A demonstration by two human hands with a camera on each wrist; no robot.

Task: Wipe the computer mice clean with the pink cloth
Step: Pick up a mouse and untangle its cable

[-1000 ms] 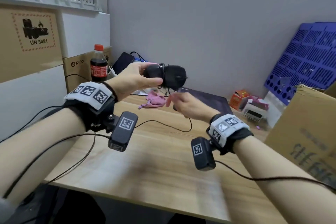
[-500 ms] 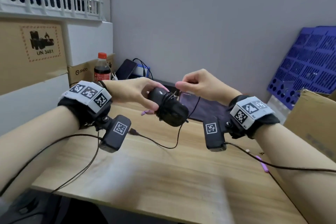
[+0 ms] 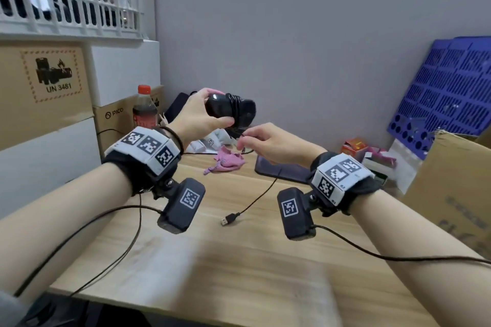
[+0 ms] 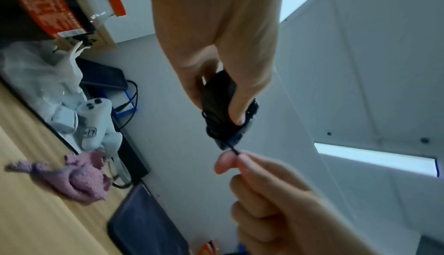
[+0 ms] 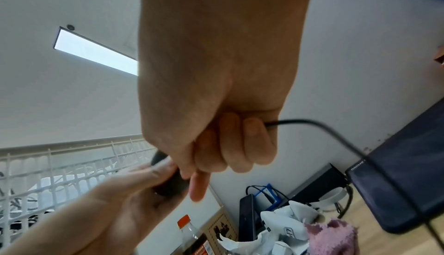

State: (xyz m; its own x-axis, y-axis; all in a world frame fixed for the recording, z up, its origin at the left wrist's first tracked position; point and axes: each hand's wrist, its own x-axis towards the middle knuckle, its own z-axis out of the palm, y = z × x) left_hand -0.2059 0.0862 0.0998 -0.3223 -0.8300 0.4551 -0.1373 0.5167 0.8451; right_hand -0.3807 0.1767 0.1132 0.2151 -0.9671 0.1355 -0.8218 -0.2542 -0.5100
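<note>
Black plastic and a coil of thin cord mark the mouse (image 3: pixel 230 110), which serves as the landmark, held up in the air above the far side of the wooden bench (image 3: pixel 239 260). To its left, the left hand (image 3: pixel 195 114) grips its rear end, thumb underneath and fingers (image 4: pixel 240 111) curled over the top, probably to keep the body steady while the cord comes off. Several turns of cable (image 3: pixel 261 195) remain wound round the mouse's middle. Just below and to the right of the mouse, the right hand (image 3: pixel 268 142) pinches the cable between thumb and forefinger, its other fingers curled shut, a hold that suits drawing the cord free one turn at a time. From that pinch the loose cable hangs down to the bench, its USB plug (image 3: pixel 229 219) lying well below the mouse. The pink cloth (image 3: pixel 229 160) lies crumpled on the bench below the mouse, untouched by either hand; wiping looks not yet begun, since the wrapped cord covers part of the shell.
</note>
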